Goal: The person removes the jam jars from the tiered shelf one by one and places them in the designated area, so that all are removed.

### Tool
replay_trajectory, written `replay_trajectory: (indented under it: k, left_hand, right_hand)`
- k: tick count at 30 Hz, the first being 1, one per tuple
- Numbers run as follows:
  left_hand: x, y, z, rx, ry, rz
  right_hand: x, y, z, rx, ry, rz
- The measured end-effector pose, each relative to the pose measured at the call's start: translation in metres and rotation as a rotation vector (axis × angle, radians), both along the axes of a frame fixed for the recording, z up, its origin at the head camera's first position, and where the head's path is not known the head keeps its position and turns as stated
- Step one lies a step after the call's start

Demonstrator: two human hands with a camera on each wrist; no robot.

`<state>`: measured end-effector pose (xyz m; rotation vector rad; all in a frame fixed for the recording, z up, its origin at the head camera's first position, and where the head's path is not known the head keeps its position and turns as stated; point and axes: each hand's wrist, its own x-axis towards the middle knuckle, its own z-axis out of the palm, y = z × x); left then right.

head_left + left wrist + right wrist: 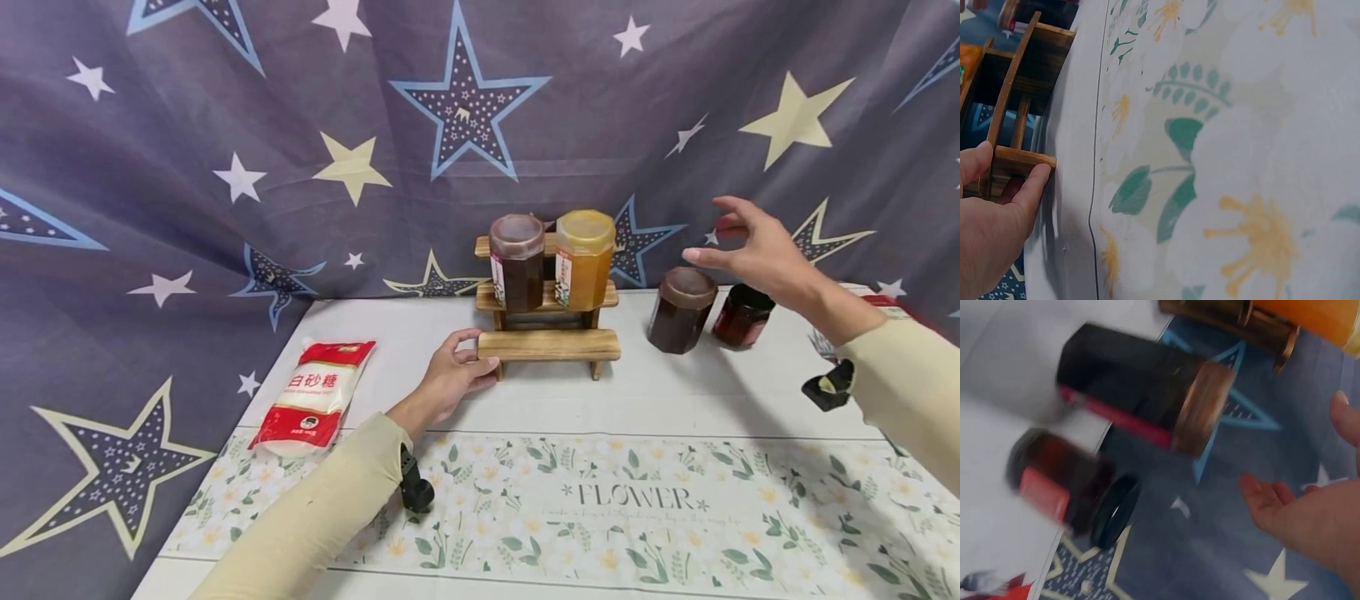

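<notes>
A small stepped wooden rack [551, 344] stands against the backdrop. My left hand [455, 372] holds its lower left end; in the left wrist view, thumb and fingers [1034, 190] pinch the lower step's side. On the middle step sit a dark jar [519, 267] with a brownish lid and a jar of amber contents [583, 265] with a yellow lid. My right hand [765, 250] hovers in the air with nothing in it, thumb and fingers spread apart. Below it on the table are a dark brown jar [681, 312] and a shorter black-lidded jar [744, 318].
A red and white bag with Chinese lettering [315, 396] lies at the table's left. At the far right, partly behind the right arm, is a red and white package [887, 305]. A floral band [637, 517] runs along the white tablecloth; a star-patterned curtain [247, 108] hangs behind.
</notes>
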<state>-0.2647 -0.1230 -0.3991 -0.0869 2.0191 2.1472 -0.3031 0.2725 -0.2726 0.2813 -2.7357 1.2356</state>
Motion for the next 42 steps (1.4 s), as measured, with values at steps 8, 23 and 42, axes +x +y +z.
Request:
replay_trajectory:
  k: [8, 23, 42]
  left_hand:
    - [0.001, -0.001, 0.001, 0.004, 0.0, -0.011]
    - [0.0, -0.002, -0.002, 0.014, -0.01, -0.002]
    - [0.001, -0.003, 0.0, 0.004, -0.008, -0.008]
  right_hand:
    - [0.005, -0.038, 0.005, -0.053, 0.017, 0.077]
    - [-0.001, -0.097, 0.001, -0.098, 0.061, 0.082]
    - [-0.005, -0.134, -0.026, -0.22, 0.185, 0.069]
